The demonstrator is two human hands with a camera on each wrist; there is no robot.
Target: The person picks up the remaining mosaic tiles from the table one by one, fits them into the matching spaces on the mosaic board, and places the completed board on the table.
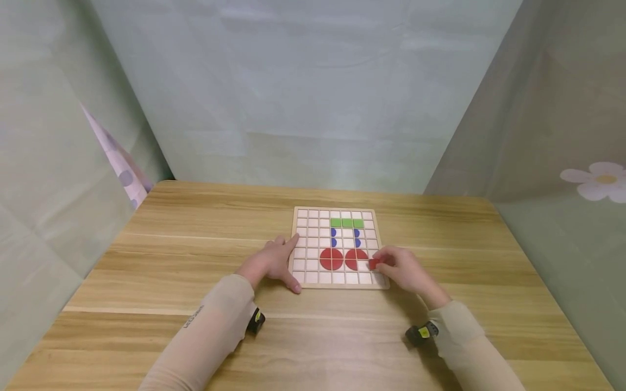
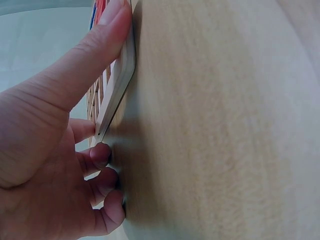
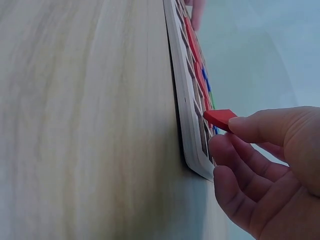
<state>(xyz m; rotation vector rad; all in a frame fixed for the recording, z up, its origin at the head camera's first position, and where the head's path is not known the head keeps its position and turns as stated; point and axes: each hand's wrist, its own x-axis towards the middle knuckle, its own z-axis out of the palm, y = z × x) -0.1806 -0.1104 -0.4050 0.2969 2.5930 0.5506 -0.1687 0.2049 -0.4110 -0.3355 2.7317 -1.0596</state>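
Note:
A square wooden grid board (image 1: 311, 277) lies on the table. My left hand (image 1: 276, 259) rests at its near left corner, thumb on the front edge and index finger along the left side; the left wrist view shows the other fingertips bent down beside the board. Between thumb and fingers my right hand (image 1: 403, 268) pinches a red tile (image 3: 219, 118), held tilted over the right part of the grid. Set into the cells are three green squares (image 1: 346, 223), several blue half-round tiles (image 1: 333, 243), a full red circle (image 1: 331, 259) and three quarters of another red circle (image 1: 353, 257).
The wood-grain table (image 1: 337, 342) extends on all sides of the board. Pale cloth curtains (image 1: 313, 108) hang behind and at both sides of it. On each wrist sits a small black camera, the right one (image 1: 418, 334) close over the tabletop.

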